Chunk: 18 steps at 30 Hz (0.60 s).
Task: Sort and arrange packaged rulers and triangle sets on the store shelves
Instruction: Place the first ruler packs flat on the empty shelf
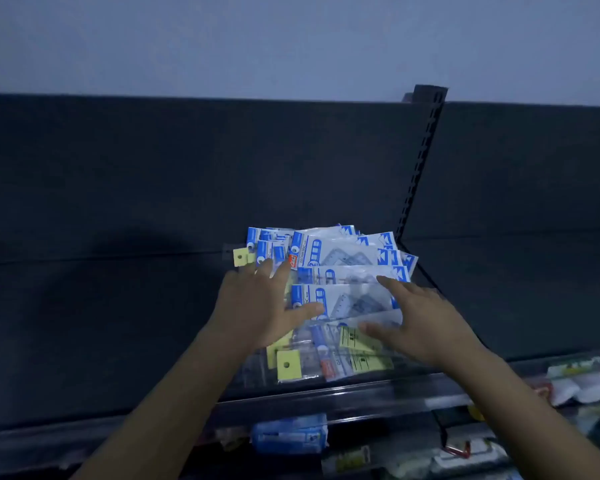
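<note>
On the dark metal shelf (pixel 118 306), your left hand (pixel 257 306) and right hand (pixel 420 320) lie flat, fingers straight, on the fanned clear blue-topped ruler packets (pixel 347 251) at its right end; press lightly, drawing them together evenly.

1. A pile of triangle set packs (pixel 343 258) lies on the dark shelf (pixel 118 341).
2. The left hand (pixel 257 306) rests flat on the pile's left side, fingers (pixel 267 268) straight.
3. The right hand (pixel 416 320) touches the right side, fingers spread.
4. A blue pack (pixel 290 433) sits lower down, under this shelf.
</note>
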Each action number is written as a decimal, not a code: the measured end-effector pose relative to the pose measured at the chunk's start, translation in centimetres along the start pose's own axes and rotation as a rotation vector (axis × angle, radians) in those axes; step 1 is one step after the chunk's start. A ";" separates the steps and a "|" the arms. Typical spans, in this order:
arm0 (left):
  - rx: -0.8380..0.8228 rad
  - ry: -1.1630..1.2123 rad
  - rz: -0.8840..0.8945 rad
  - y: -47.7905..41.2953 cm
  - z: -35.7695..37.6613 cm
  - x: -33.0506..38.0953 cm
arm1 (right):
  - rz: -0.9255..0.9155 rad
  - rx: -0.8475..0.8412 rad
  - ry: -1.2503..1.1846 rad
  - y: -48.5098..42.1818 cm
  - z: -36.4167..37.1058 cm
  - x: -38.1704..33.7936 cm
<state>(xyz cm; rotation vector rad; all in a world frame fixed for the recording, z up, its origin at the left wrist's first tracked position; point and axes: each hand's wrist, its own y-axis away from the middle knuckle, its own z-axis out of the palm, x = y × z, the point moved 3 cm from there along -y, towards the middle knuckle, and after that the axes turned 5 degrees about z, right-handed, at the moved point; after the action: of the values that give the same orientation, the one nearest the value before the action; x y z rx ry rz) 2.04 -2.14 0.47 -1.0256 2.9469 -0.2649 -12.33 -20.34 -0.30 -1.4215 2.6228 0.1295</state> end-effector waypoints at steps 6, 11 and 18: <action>-0.054 0.041 0.215 -1.3 2.7 2.2 | -0.045 -0.041 0.009 -2.1 2.1 1.2; -0.177 0.263 0.304 -2.7 3.5 3.7 | -0.111 -0.026 -0.031 -4.5 2.3 2.2; -0.215 0.404 0.123 -4.3 4.7 4.2 | -0.289 0.063 -0.059 -6.4 2.3 3.4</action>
<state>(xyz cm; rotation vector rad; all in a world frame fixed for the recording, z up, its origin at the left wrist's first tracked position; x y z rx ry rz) 1.67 -8.79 -3.25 -0.8943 3.4532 -0.1734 -8.63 -26.31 -3.21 -1.7256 2.3229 0.0525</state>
